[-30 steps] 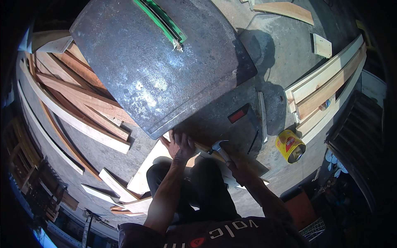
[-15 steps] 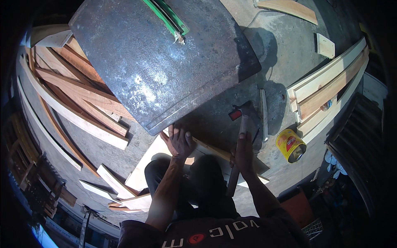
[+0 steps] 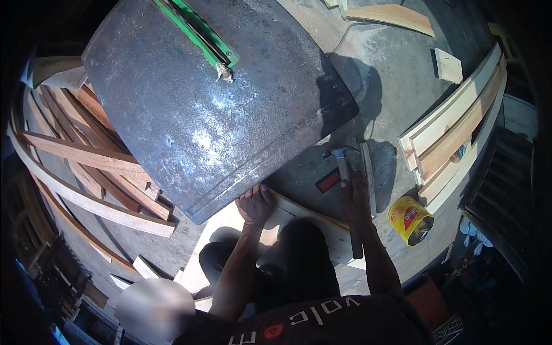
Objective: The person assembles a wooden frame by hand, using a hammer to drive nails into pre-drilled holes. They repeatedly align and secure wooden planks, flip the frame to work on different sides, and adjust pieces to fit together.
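My right hand is wrapped round the handle of a claw hammer, its metal head pointing away from me and the dark grip end reaching back toward my lap. My left hand is closed, with curled fingers, at the near edge of a dark metal tabletop. What its fingers hold is hidden. Below it, pale wooden boards lie around my knees, partly covered by my legs. On the floor beside the hammer is a red and black block-shaped object.
A yellow tin stands tilted at the right, its contents unclear. Long planks lie behind it; more timber is piled at the left. A green metal bar rests on the tabletop. One thin strip lies near the hammer.
My right hand has shifted right, taking the hammer with it and turning it more upright. My left hand's fingers have curled in. The view has shifted slightly.
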